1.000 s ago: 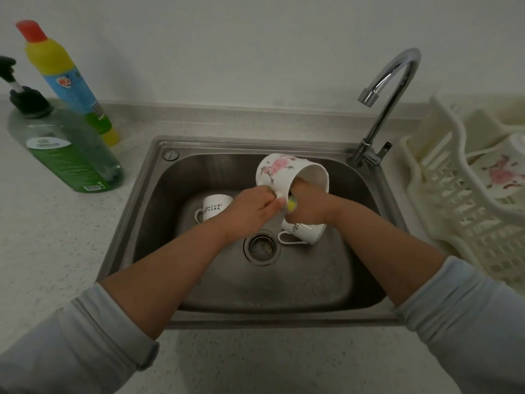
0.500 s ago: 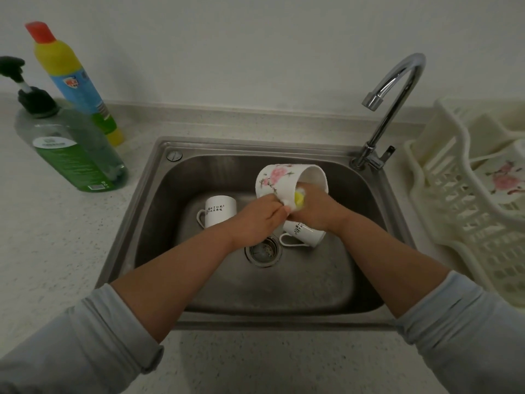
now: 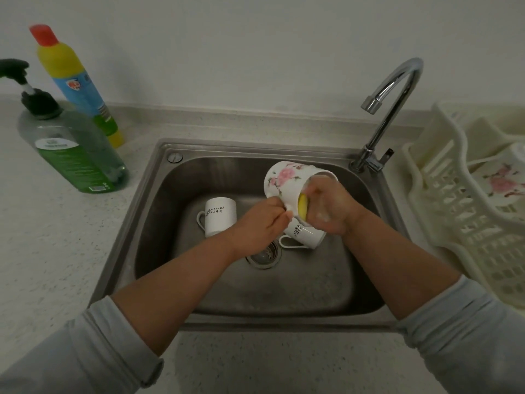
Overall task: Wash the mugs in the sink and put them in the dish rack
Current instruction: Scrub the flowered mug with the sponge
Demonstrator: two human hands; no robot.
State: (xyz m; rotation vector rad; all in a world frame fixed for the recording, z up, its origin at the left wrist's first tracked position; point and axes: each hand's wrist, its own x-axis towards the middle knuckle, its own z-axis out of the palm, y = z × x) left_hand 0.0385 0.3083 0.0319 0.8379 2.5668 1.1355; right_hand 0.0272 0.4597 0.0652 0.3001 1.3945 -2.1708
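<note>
My left hand (image 3: 262, 223) grips the floral mug (image 3: 287, 184) tilted over the sink (image 3: 159, 194) so my right hand (image 3: 329, 207), clutching the sponge (image 3: 302, 206), reaches inside.

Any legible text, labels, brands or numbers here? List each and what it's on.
Nothing reads clearly enough to quote.
left white mug: two rows of black characters, blurred.
second white mug, on its side: black print, partly hidden, blurred.
pump bottle: green label with white logo, too small.
yellow bottle: blue label with red emblem, unreadable.
floral mug: no text visible.
</note>
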